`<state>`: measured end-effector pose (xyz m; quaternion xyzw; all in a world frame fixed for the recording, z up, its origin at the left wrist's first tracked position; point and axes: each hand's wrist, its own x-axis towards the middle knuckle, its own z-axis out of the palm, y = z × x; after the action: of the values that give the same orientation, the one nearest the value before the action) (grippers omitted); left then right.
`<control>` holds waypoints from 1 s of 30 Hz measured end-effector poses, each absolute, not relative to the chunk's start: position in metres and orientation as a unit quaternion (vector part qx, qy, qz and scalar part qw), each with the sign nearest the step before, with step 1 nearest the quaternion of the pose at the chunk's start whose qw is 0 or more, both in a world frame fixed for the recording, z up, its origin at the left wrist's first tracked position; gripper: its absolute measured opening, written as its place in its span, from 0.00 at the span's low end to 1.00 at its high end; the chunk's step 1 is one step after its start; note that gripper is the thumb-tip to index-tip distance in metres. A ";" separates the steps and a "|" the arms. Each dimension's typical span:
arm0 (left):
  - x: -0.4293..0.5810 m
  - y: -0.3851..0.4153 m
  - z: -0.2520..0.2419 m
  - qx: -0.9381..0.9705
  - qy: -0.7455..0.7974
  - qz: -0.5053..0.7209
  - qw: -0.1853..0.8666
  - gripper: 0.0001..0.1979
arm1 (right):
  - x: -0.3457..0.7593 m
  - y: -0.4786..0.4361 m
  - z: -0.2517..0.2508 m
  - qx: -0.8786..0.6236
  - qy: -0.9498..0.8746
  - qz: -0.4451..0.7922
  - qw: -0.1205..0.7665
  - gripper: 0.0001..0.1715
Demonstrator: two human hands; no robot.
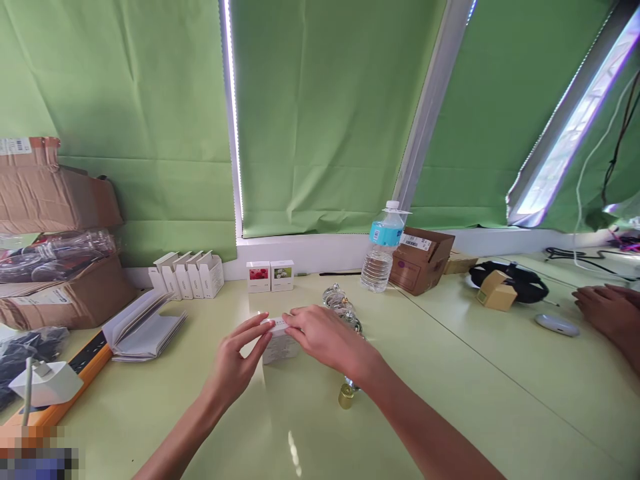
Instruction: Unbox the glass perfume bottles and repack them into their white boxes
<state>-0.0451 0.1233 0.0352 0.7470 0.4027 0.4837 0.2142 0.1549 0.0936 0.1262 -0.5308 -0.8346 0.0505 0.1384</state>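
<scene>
A small white box (280, 348) stands upright on the pale green table, between both hands. My left hand (243, 352) grips its left side, with fingertips at the top edge. My right hand (325, 333) has its fingers closed on the top right edge of the same box. Beside and partly under my right hand lies a row of shiny silver and gold pieces (340, 300). A gold cap-like piece (346, 396) is near my right wrist. Two white boxes with pictures (259, 276) stand behind, close to the wall.
Several open white boxes (190, 275) stand at the back left, near folded white paper (145, 327) and an orange power strip (83, 393). Cardboard boxes (65, 200) are stacked left. A water bottle (380, 250) and brown carton (420, 260) stand at the back. Another person's hands (610, 317) rest at right.
</scene>
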 end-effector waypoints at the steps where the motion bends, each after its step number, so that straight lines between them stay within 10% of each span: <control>1: -0.046 0.124 0.034 0.752 0.406 0.477 0.205 0.14 | 0.155 0.093 0.125 -0.528 -0.838 0.042 0.130 0.19; 9: -0.045 0.118 0.024 0.785 0.408 0.451 0.117 0.19 | 0.131 0.081 0.108 -0.601 -0.796 -0.029 0.069 0.30; 15: -0.042 0.104 0.040 0.677 0.396 0.511 0.352 0.19 | 0.128 0.081 0.116 -0.581 -0.805 0.020 0.119 0.33; 22: -0.041 0.108 0.033 0.568 0.403 0.548 0.463 0.21 | 0.127 0.085 0.110 -0.568 -0.812 0.034 0.129 0.13; 30: -0.060 0.144 -0.005 0.549 0.492 0.521 0.430 0.21 | 0.129 0.085 0.106 -0.527 -0.842 0.026 0.114 0.16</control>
<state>-0.0605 0.1436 -0.0054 0.5495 0.4923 0.5206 0.4297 0.1291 0.0845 0.1058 -0.5268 -0.8419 0.0258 0.1140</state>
